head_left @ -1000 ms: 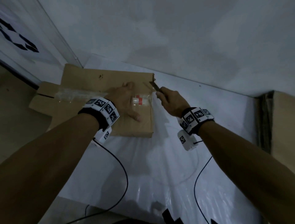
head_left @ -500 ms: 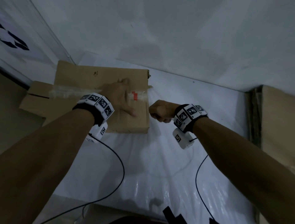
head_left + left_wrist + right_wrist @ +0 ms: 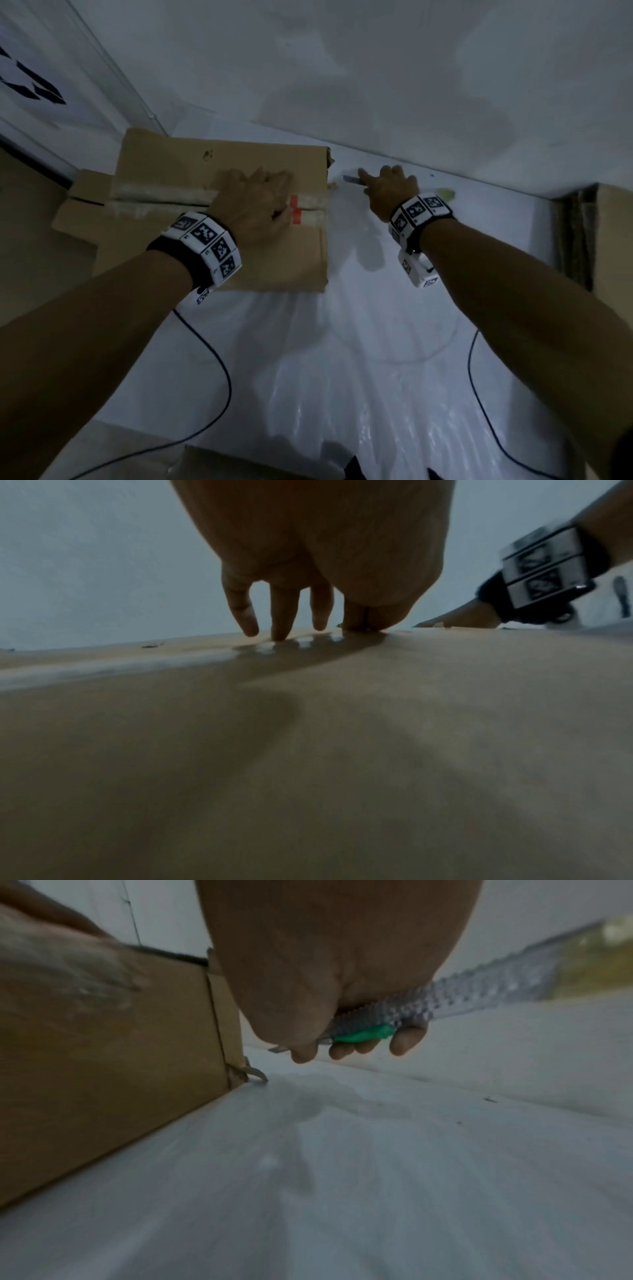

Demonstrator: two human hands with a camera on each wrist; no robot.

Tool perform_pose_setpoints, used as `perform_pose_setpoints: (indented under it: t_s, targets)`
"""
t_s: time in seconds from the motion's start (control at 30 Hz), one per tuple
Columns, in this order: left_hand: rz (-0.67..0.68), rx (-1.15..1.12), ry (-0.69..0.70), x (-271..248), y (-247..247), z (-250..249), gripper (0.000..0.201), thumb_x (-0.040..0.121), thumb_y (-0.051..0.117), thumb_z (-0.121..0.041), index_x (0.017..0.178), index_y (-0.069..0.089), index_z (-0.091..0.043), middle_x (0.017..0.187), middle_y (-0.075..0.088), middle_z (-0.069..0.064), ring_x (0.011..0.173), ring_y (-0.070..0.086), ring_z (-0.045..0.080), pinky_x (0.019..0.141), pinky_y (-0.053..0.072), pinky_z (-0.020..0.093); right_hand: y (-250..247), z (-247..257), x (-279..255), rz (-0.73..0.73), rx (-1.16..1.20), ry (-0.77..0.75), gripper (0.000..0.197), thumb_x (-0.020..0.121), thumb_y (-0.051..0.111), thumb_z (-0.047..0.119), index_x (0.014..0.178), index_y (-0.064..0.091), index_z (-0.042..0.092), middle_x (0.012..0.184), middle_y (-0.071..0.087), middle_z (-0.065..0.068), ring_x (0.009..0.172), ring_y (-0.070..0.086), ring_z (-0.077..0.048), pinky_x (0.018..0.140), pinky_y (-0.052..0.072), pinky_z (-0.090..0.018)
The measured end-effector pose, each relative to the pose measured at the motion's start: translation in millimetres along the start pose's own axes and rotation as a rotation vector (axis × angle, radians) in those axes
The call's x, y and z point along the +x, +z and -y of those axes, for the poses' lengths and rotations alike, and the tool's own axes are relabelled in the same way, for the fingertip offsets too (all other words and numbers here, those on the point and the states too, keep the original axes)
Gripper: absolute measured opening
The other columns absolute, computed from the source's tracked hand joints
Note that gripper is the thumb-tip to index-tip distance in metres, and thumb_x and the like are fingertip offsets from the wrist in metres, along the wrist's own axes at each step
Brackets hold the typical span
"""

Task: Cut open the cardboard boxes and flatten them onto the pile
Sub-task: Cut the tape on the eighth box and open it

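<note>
A brown cardboard box (image 3: 178, 164) lies on the white table (image 3: 342, 342), its top seam covered with clear tape (image 3: 161, 198) and a red strip (image 3: 295, 213). My left hand (image 3: 255, 202) presses flat on the box top over the seam, fingers straight (image 3: 281, 615). My right hand (image 3: 387, 186) hovers just right of the box's far right corner and grips a utility knife (image 3: 445, 1004) with a studded grey and green handle. Its short blade (image 3: 351, 178) points left toward the box. The box side (image 3: 103, 1056) stands close to the blade tip (image 3: 278, 1049).
Flattened cardboard (image 3: 78, 212) lies under and left of the box. More cardboard stands upright at the right edge (image 3: 613, 246). A white wall (image 3: 376, 68) rises just behind the table. Two black cables (image 3: 219, 370) trail across the near table. Another cardboard piece (image 3: 239, 466) lies at the bottom.
My right hand, with the knife, dropped beside the box's right side, then rose and moved away to the far right corner. My left hand stayed pressed on the box top.
</note>
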State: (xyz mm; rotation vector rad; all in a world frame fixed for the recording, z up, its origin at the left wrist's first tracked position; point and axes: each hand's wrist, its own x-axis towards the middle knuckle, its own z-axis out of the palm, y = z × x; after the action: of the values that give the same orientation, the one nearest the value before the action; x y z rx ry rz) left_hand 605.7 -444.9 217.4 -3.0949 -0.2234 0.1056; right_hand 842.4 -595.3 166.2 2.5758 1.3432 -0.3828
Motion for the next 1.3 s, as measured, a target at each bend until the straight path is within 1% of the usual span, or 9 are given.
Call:
perform_pose_setpoints:
  t_s: [0.17, 0.33, 0.47, 0.53, 0.63, 0.73, 0.87, 1.07, 1.3]
  targets:
    - [-0.149, 0.046, 0.119, -12, 11, 11, 0.045, 0.099, 0.035, -0.039, 0.115, 0.068, -0.014, 0.146, 0.045, 0.018, 0.118, 0.058, 0.038, 0.073, 0.046, 0.05, 15, -1, 33, 0.002, -0.003, -0.005, 0.056, 0.098, 0.042, 0.023, 0.15, 0.02, 0.023, 0.141, 0.031, -0.024, 0.128, 0.031, -0.041, 0.102, 0.032, -0.054]
    - [-0.098, 0.243, 0.112, -8, 8, 10, 0.05, 0.103, 0.015, -0.02, 0.146, 0.035, -0.005, 0.157, 0.017, 0.026, 0.127, 0.046, 0.047, 0.07, 0.047, 0.049, 36, -3, 30, -0.028, 0.089, -0.015, 0.06, 0.093, 0.047, 0.02, 0.148, 0.023, 0.024, 0.134, 0.032, -0.024, 0.119, 0.035, -0.041, 0.096, 0.035, -0.052]
    - [-0.081, 0.28, 0.101, 5, 1, 4, 0.055, 0.101, -0.002, -0.016, 0.149, 0.022, -0.007, 0.158, 0.007, 0.025, 0.127, 0.044, 0.048, 0.064, 0.043, 0.045, 39, -4, 26, -0.069, 0.046, 0.011, 0.06, 0.093, 0.046, 0.021, 0.148, 0.023, 0.025, 0.135, 0.032, -0.023, 0.122, 0.032, -0.039, 0.099, 0.03, -0.052]
    - [-0.055, 0.259, 0.104, 7, -4, 1, 0.058, 0.099, -0.007, -0.017, 0.149, 0.021, -0.009, 0.159, 0.001, 0.024, 0.114, 0.05, 0.045, 0.064, 0.041, 0.045, 36, -5, 27, -0.066, 0.064, 0.009, 0.056, 0.095, 0.045, 0.021, 0.148, 0.025, 0.025, 0.134, 0.034, -0.022, 0.121, 0.033, -0.038, 0.098, 0.03, -0.051]
    - [0.008, 0.298, 0.1, 10, -11, 1, 0.054, 0.098, 0.012, -0.018, 0.151, 0.02, -0.014, 0.16, 0.002, 0.022, 0.099, 0.054, 0.038, 0.065, 0.041, 0.041, 30, -9, 28, -0.057, 0.156, -0.043, 0.047, 0.097, 0.043, 0.018, 0.143, 0.038, 0.026, 0.127, 0.04, -0.02, 0.115, 0.041, -0.038, 0.094, 0.036, -0.05]
    - [0.111, 0.356, 0.081, 19, -19, -1, 0.059, 0.095, 0.02, -0.024, 0.154, 0.014, -0.016, 0.161, -0.002, 0.018, 0.108, 0.05, 0.036, 0.073, 0.042, 0.041, 20, -10, 20, -0.225, 0.389, -0.197, 0.044, 0.099, 0.041, 0.017, 0.143, 0.044, 0.016, 0.12, 0.045, -0.023, 0.094, 0.054, -0.038, 0.079, 0.045, -0.04]
    - [0.243, 0.325, 0.047, 28, -25, -6, 0.061, 0.101, 0.025, -0.028, 0.154, -0.001, -0.016, 0.161, -0.013, 0.015, 0.123, 0.038, 0.039, 0.09, 0.041, 0.046, 12, -7, -1, -0.477, 0.526, -0.468, 0.044, 0.098, 0.037, 0.021, 0.136, 0.052, 0.004, 0.101, 0.052, -0.022, 0.068, 0.053, -0.031, 0.056, 0.043, -0.031]
    - [0.292, 0.313, 0.032, 30, -28, -8, 0.058, 0.1, 0.02, -0.026, 0.153, -0.002, -0.016, 0.16, -0.011, 0.014, 0.12, 0.038, 0.039, 0.089, 0.045, 0.047, 12, -8, -23, -0.573, 0.492, -0.516, 0.039, 0.101, 0.042, 0.03, 0.122, 0.065, 0.007, 0.09, 0.055, -0.016, 0.058, 0.051, -0.026, 0.049, 0.037, -0.025]
    - [0.375, 0.372, 0.023, 32, -32, -19, 0.056, 0.103, 0.017, -0.024, 0.153, -0.006, -0.016, 0.161, -0.016, 0.006, 0.128, 0.032, 0.039, 0.091, 0.042, 0.047, -8, 14, -7, -0.593, 0.345, -0.419, 0.035, 0.098, 0.045, 0.034, 0.113, 0.069, 0.013, 0.083, 0.055, -0.016, 0.057, 0.051, -0.03, 0.045, 0.042, -0.034]
